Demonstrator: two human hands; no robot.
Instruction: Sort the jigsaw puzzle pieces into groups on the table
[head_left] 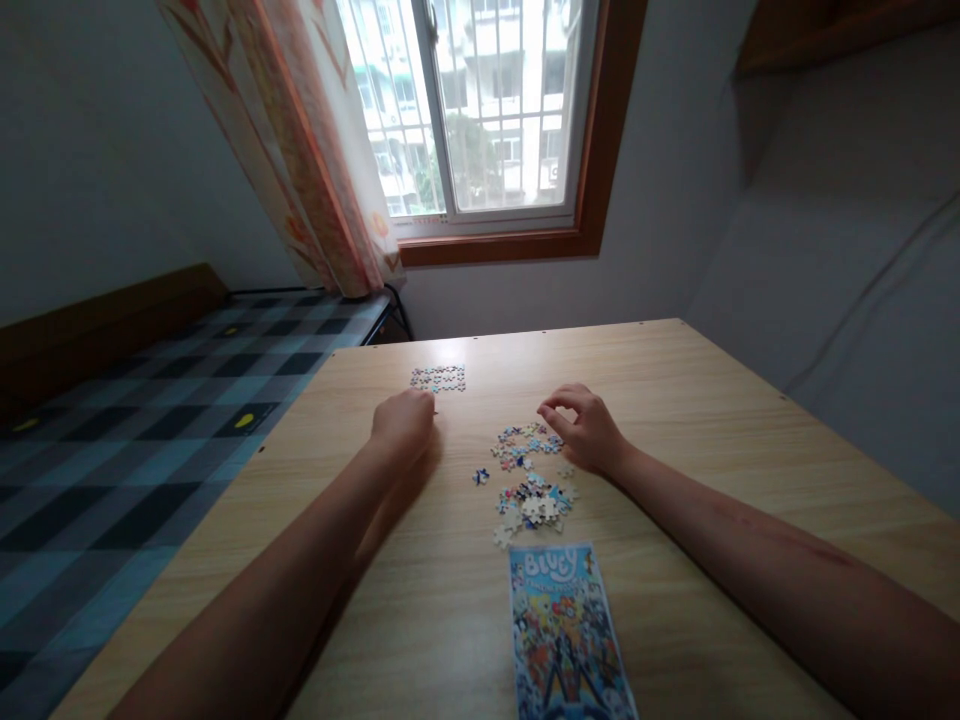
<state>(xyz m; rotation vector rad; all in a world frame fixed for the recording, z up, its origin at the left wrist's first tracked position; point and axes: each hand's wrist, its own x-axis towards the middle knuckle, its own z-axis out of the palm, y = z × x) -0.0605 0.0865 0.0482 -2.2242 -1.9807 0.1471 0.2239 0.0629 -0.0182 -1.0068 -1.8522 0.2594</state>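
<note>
Though its fingers mostly hide, left hand (406, 418): curled, contents unclear. Right hand (581, 425): thumb and forefinger narrowed, hold unclear. Loose puzzle pieces (550, 508): inside table (675, 400) edges. Rowed pieces (439, 378): toward far-left corner, joins indistinct. Poster (566, 635): near end cut off.

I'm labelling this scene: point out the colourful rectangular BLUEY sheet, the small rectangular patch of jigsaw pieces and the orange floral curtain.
BLUEY sheet (568, 635), head view: printed middle.
Patch of jigsaw pieces (439, 379), head view: its middle.
Floral curtain (297, 140), head view: middle folds.
</note>
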